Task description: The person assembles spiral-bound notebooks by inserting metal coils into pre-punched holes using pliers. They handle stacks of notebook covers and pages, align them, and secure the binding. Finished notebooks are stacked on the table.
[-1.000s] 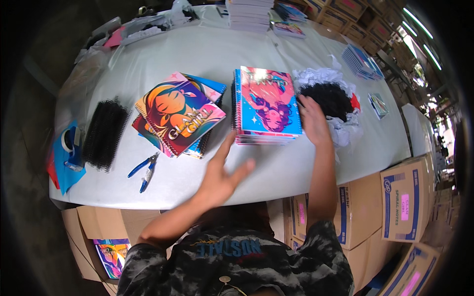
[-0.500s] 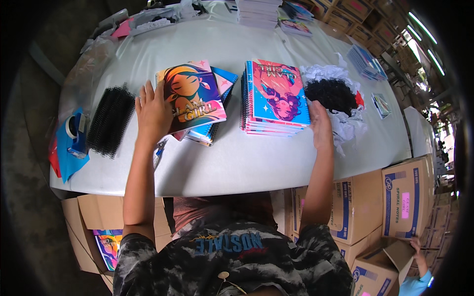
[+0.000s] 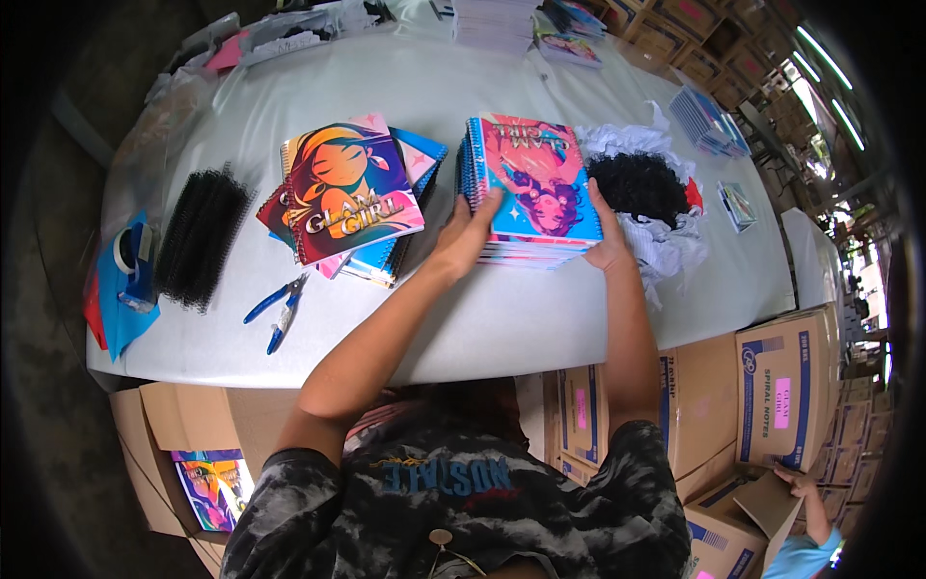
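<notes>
A neat stack of spiral notebooks (image 3: 536, 183) with a pink and blue cover stands on the table in front of me. My left hand (image 3: 469, 234) presses its near left side, thumb on the top cover and fingers against the edge. Against the right side lies my right hand (image 3: 608, 232), thumb up along the edge, so the stack sits between both palms. To the left, a fanned, uneven pile of notebooks (image 3: 355, 193) has a purple and orange cover on top. Blue-handled pliers (image 3: 280, 309) lie just below that pile, touched by neither hand.
Black spiral coils (image 3: 203, 239) and a blue tape dispenser (image 3: 140, 261) lie at left. Tangled black coils (image 3: 639, 185) rest on crumpled white paper at right. More notebooks (image 3: 709, 121) sit farther back. Cartons (image 3: 786, 386) stand below the table; another person's hand (image 3: 797, 482) touches one.
My left hand has left the uneven pile and crossed right to the neat stack. My right hand has closed in on the stack's right edge. The pliers are now uncovered.
</notes>
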Action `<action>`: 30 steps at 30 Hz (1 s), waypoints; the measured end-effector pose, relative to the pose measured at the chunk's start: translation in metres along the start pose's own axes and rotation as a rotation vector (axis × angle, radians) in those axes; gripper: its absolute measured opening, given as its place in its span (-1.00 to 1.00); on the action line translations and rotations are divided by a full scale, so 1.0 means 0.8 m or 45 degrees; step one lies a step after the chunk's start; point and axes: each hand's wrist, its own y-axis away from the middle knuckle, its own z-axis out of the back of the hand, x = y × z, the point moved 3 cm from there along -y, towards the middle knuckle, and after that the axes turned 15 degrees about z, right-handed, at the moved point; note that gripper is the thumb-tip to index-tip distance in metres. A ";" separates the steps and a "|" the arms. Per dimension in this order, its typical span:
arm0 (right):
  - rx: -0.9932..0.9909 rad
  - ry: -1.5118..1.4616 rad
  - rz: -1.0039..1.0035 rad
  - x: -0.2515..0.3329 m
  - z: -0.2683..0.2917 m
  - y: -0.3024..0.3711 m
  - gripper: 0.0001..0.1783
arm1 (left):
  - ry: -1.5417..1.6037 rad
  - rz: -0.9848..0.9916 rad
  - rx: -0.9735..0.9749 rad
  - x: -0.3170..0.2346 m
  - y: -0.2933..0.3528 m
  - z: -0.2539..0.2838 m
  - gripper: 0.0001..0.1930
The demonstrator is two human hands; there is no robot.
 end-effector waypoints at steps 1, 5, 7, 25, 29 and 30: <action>-0.026 -0.053 -0.026 -0.003 0.007 0.001 -0.35 | -0.026 -0.058 0.008 0.000 -0.005 -0.008 0.13; -0.107 -0.176 -0.082 -0.002 0.030 0.028 -0.40 | -0.052 -0.356 0.183 -0.011 0.022 -0.016 0.12; -0.157 -0.266 -0.084 -0.007 0.034 0.072 -0.41 | -0.051 -0.337 0.279 -0.003 0.043 -0.018 0.12; -0.543 -0.304 0.140 -0.054 -0.027 0.346 -0.11 | -0.650 -0.430 -0.379 0.039 0.044 0.009 -0.38; -0.542 -0.364 0.196 -0.056 -0.028 0.342 -0.10 | -0.730 -0.278 -0.682 0.022 0.012 -0.022 -0.44; -0.540 -0.352 0.196 -0.056 -0.029 0.342 -0.10 | -0.638 -0.127 -0.399 0.021 -0.004 -0.017 -0.38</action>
